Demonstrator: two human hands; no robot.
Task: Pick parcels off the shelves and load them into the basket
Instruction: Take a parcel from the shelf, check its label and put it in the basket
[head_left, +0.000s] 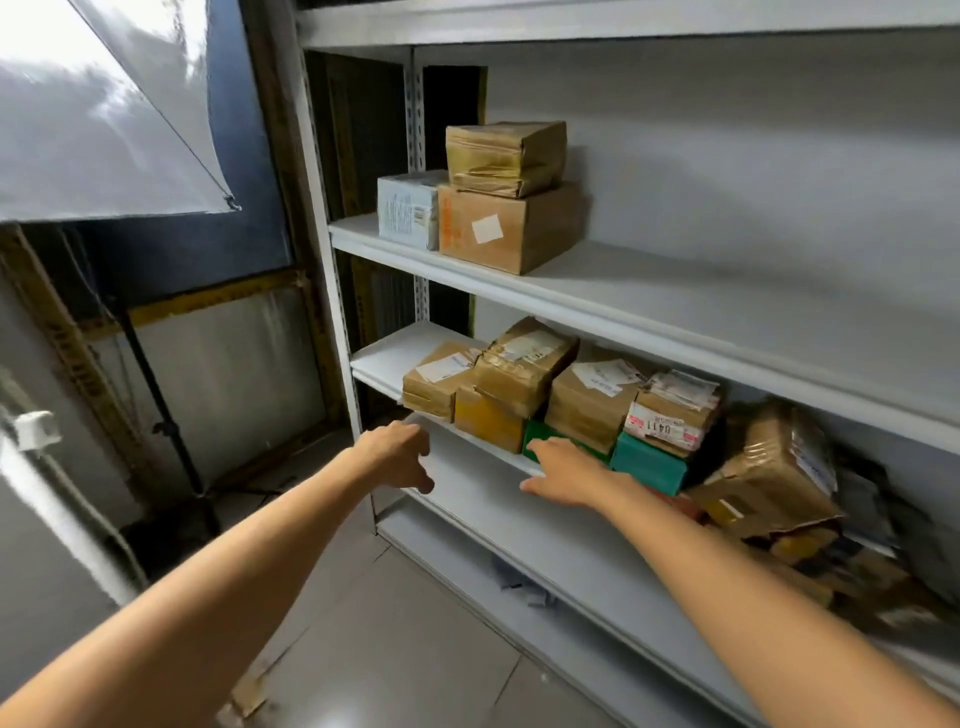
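- Upper shelf (675, 291): three parcels, namely a white box (408, 210), a brown box (511, 228) touching it, and a taped bundle (506, 158) atop the brown box.
- Middle shelf (389, 353): one dark green box (535, 435), one teal box (649, 465), and at least six brown parcels (524, 364) stacked around them; those farther right are blurred.
- Left hand (400, 452): loosely curled, empty, near the shelf edge.
- Right hand (566, 470): fingers spread, empty, at the dark green box; contact unclear.

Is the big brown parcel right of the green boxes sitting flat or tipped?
Tipped: the big brown parcel leans at a slant; what it rests on is blurred.
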